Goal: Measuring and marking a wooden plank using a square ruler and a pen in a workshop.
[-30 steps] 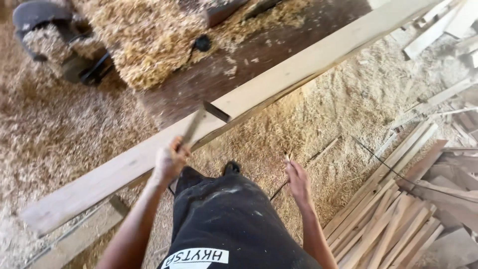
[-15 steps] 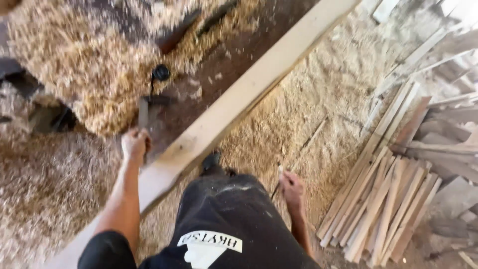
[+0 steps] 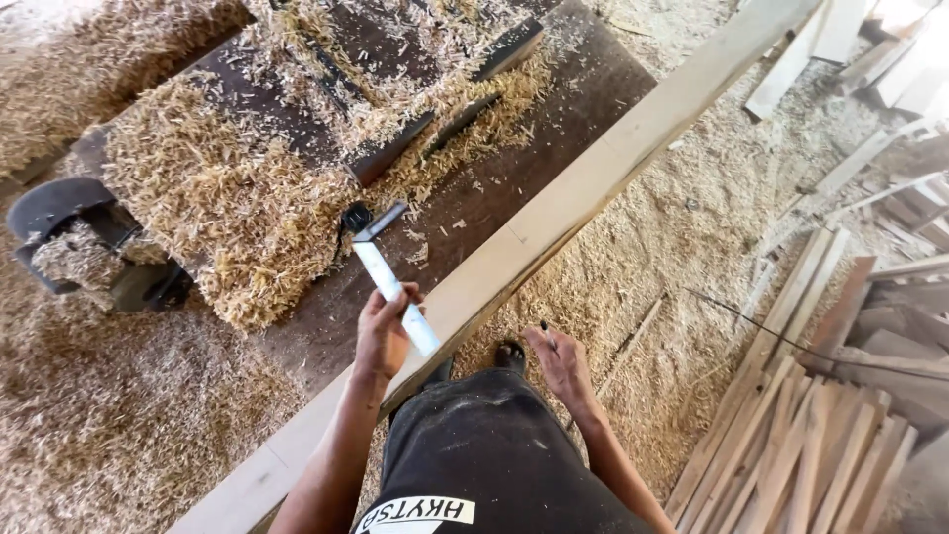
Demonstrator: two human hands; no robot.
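From the head camera, we are gripping a try square (image 3: 393, 282) in our left hand (image 3: 381, 336), fingers closed around its pale blade while the dark stock points away over the desk (image 3: 465, 208). Our right hand (image 3: 561, 361) is pinching a pencil (image 3: 545, 327) just beside the near edge of the long plank (image 3: 554, 213). The plank is lying diagonally along the desk's front edge, and the square is hovering just above its near face, not yet seated. To do this well, we judge the stock should be pressed flush to the plank's edge before any line is drawn. The plank is looking pale, smooth and straight-edged; curly golden shavings (image 3: 208, 213) are heaping beyond it, fine sawdust is covering the floor (image 3: 682, 247), and thin offcut slats (image 3: 791, 435) are lying stacked to its right.
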